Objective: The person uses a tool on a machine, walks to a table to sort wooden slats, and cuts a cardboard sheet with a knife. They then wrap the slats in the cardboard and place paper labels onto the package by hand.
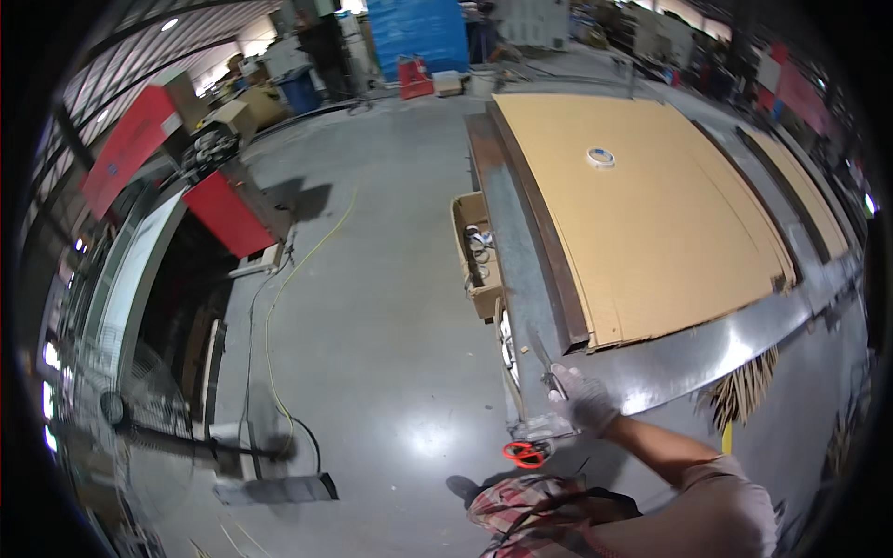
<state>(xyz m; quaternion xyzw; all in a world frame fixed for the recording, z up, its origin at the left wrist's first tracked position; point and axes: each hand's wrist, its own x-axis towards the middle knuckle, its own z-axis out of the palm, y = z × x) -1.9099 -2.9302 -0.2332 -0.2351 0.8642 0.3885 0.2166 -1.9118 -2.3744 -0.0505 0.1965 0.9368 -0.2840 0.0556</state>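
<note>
My right hand [588, 402], in a pale glove, is over the near left corner of a metal-topped table [651, 377]. Its fingers are closed around a slim dark tool [551, 379], whose exact kind is too small to tell. Just below that corner is a pair of scissors with orange handles [526, 454]. Beyond the hand a large tan cardboard sheet [642, 223] lies flat on the table, with a roll of white tape [601, 158] on it. My left hand does not show.
Dark metal bars [544, 232] run along the cardboard's sides. An open cardboard box [476, 256] with small items hangs at the table's left side. A yellow cable [270, 325] crosses the floor. Left stand a red machine [228, 214] and a caged fan [139, 400].
</note>
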